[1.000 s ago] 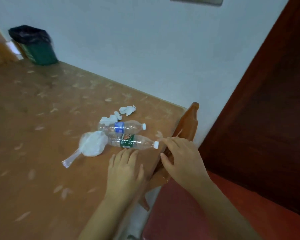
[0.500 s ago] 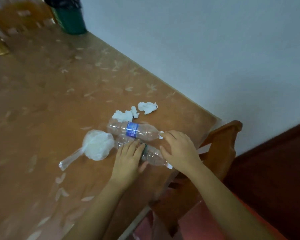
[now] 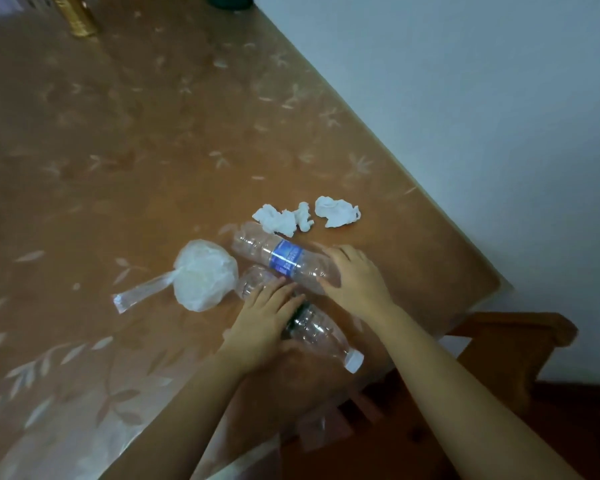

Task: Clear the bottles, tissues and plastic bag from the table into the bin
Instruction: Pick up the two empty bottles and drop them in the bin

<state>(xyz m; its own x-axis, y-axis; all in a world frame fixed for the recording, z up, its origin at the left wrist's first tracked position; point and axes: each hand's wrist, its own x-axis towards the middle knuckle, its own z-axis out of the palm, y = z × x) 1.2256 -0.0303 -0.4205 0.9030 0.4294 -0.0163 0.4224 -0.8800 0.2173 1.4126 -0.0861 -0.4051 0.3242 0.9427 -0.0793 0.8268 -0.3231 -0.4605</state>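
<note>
Lying side by side on the bench (image 3: pixel 118 168), both bottles run far-left to near-right, necks toward the near edge. The right grip (image 3: pixel 355 282) curls round the blue-label bottle (image 3: pixel 281 261) at its neck end, clamped. The left grip (image 3: pixel 260 323) drapes over the nearer bottle (image 3: pixel 321 334) mid-body, thumb hidden, so whether it is clamped or just resting I cannot tell. The plastic bag (image 3: pixel 205 275) and tissues (image 3: pixel 281 220) lie just beyond, untouched

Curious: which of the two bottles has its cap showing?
The nearer bottle, under the left hand; the blue-labelled bottle's neck is covered by the right hand.

Clear plastic bottles (image 3: pixel 284 261), crumpled paper tissues (image 3: pixel 336 211), seemingly glossy tablecloth (image 3: pixel 118 150).
</note>
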